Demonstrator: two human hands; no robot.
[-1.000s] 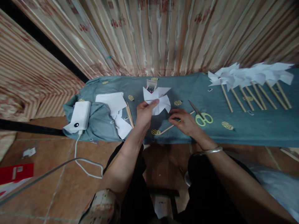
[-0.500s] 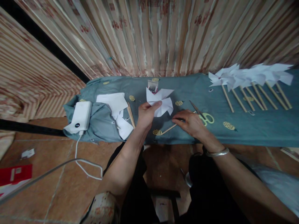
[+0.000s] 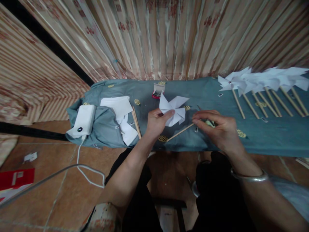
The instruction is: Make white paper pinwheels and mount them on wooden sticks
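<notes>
My left hand (image 3: 158, 121) is closed on a white paper pinwheel (image 3: 178, 114), thumb on its folded middle, above the cloth. My right hand (image 3: 218, 127) is raised to the right of it, thumb and fingertips pinched together; anything between them is too small to make out. A thin wooden stick (image 3: 180, 132) lies slantwise on the cloth, its right end passing behind my right fingertips. Scissors with green handles (image 3: 209, 123) are mostly hidden behind that hand. Beyond the pinwheel stands a small open red box (image 3: 156, 94) with small dark metallic pieces inside.
Several finished pinwheels on sticks (image 3: 265, 82) lie in a row at the right of the green cloth (image 3: 205, 145). At left are white paper sheets (image 3: 118, 106), wooden sticks (image 3: 136, 122) and a white power bank (image 3: 84, 119) with a cable. A pleated curtain (image 3: 156, 42) hangs behind.
My right hand has lifted and moved right, now covering most of the scissors. My left hand has shifted the pinwheel slightly right, uncovering the red box.
</notes>
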